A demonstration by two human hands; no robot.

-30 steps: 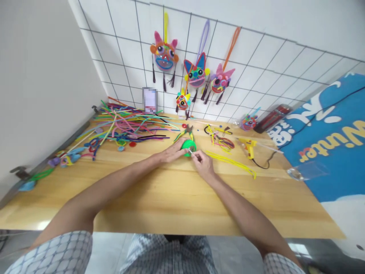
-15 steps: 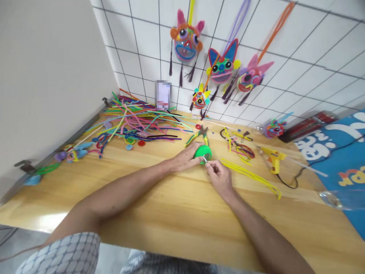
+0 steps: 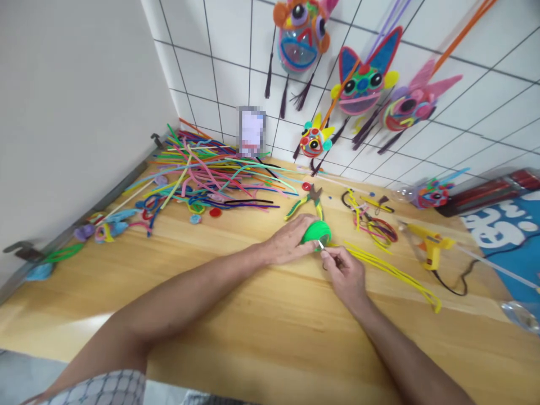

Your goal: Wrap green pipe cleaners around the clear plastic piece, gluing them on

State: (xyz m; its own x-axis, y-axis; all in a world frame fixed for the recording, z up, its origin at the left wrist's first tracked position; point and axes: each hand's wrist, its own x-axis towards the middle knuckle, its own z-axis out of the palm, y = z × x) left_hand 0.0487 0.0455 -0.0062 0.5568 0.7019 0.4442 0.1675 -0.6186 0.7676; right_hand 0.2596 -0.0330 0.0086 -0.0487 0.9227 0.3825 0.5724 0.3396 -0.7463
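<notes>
- Green ball (image 3: 317, 229) is sitting between the two hands, over the middle of the worktop (image 3: 236, 337); whether its underside is touching the wood, I cannot tell.
- Left hand (image 3: 293, 241) is cupping the ball's left side, its grip curling part-way around it.
- Right hand (image 3: 346, 274) is pinching a slim pale item (image 3: 321, 245) in a nearly closed grip, the tip pointing at the ball's lower face.
- Pliers (image 3: 314, 196) are lying just beyond, handles spread.
- Yellow strips (image 3: 394, 274) are lying to the right, near a yellow glue gun (image 3: 433, 247).
- Coloured strips (image 3: 206, 174) are lying heaped at far left.
</notes>
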